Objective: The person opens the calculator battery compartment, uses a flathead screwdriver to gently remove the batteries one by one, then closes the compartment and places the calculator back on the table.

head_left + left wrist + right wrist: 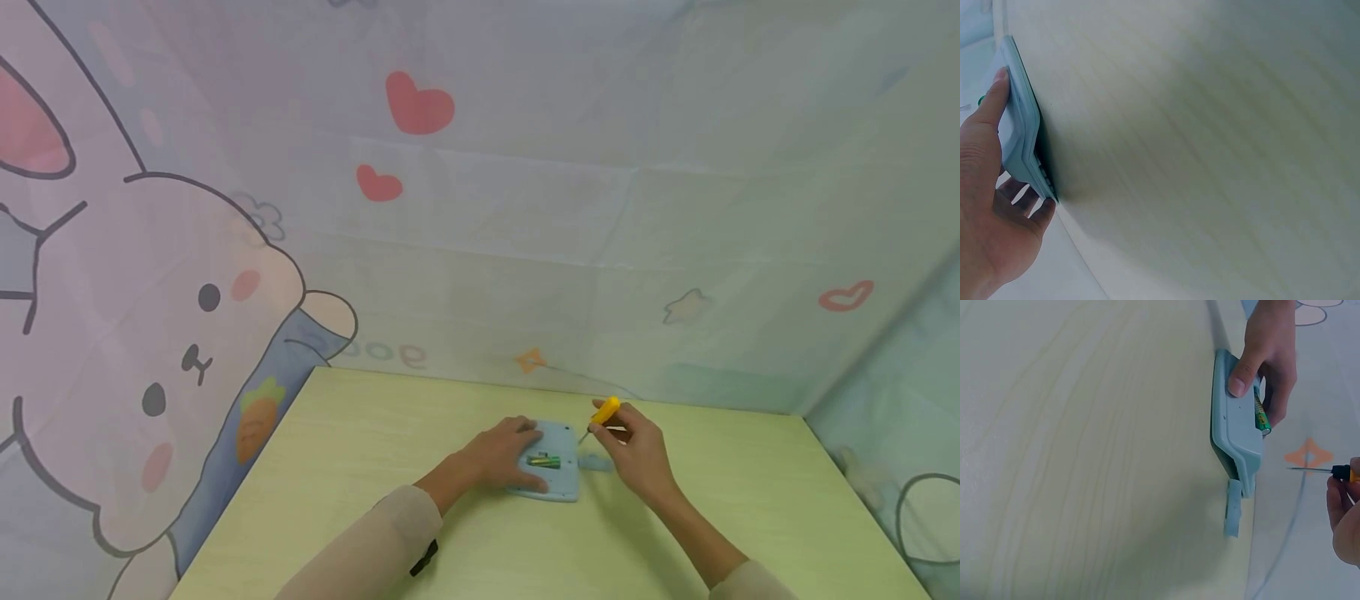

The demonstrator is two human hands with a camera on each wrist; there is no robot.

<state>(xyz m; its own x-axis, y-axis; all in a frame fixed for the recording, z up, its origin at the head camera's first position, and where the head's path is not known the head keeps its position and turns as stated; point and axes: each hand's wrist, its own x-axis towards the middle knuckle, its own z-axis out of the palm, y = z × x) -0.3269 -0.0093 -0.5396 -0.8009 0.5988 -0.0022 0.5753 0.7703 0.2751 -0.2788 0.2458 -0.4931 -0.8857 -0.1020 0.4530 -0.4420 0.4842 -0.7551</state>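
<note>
A light-blue calculator (564, 483) lies back side up on the table, its screw holes showing. In it sits a green battery (546, 462), also visible in the right wrist view. My left hand (498, 454) grips the calculator's left part, thumb on the near side and fingers at the far side; the left wrist view shows the thumb along its top edge. My right hand (641, 454) pinches a screwdriver (604, 411) by its yellow handle, the thin metal shaft slanting down toward the calculator's right edge. Just right of the calculator lies a small light-blue battery cover (1232, 509).
The pale yellow-green table (360, 467) ends at a printed cloth backdrop (525, 275) with a rabbit and hearts. A second cloth (922, 433) hangs at the right. Under the left sleeve a black strap-like piece (424, 558) shows.
</note>
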